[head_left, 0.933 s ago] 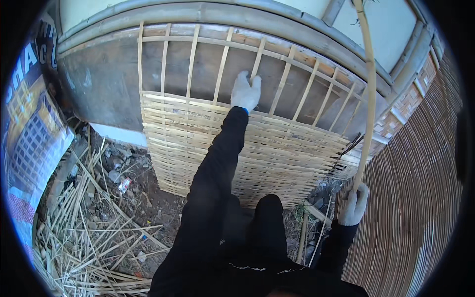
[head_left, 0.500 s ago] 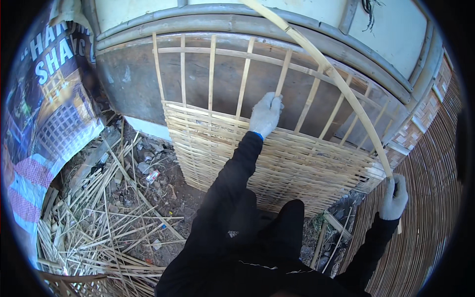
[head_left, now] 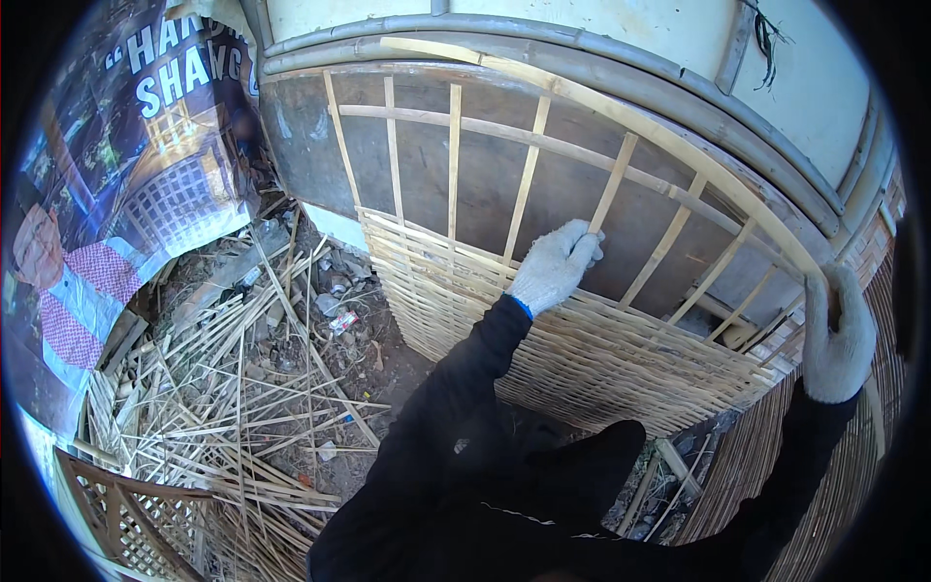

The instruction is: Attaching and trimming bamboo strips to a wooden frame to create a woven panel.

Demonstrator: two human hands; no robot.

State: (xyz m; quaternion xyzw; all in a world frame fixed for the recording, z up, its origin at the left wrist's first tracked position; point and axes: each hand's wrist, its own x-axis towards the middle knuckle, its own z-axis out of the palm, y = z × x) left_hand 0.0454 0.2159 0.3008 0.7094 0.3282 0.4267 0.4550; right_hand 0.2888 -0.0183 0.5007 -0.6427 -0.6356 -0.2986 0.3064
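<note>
A panel of woven bamboo strips [head_left: 601, 359] stands in front of me, its upright slats rising bare above the tight weave. My left hand [head_left: 558, 264], in a white knit glove, is closed around one upright slat [head_left: 615, 184] just above the weave. At the right, my right hand [head_left: 840, 335], gloved too, grips a long, pale bamboo strip [head_left: 669, 138]. This strip arches leftward across the tops of several slats, and its tail hangs below my right hand. Whether it touches the slats I cannot tell. One thin cross strip [head_left: 490, 128] is threaded through the slats higher up.
Behind the panel is a dark board wall [head_left: 301, 136] with bamboo poles [head_left: 621, 73] along its top. Loose bamboo offcuts [head_left: 242, 398] litter the ground at the left, below a printed banner [head_left: 184, 126]. A mat of thin brown rods [head_left: 747, 475] stands at the right.
My right hand has risen and moved away from me with the strip, which now lies lower along the slat tops. My left hand keeps its hold on the slat. The view has shifted.
</note>
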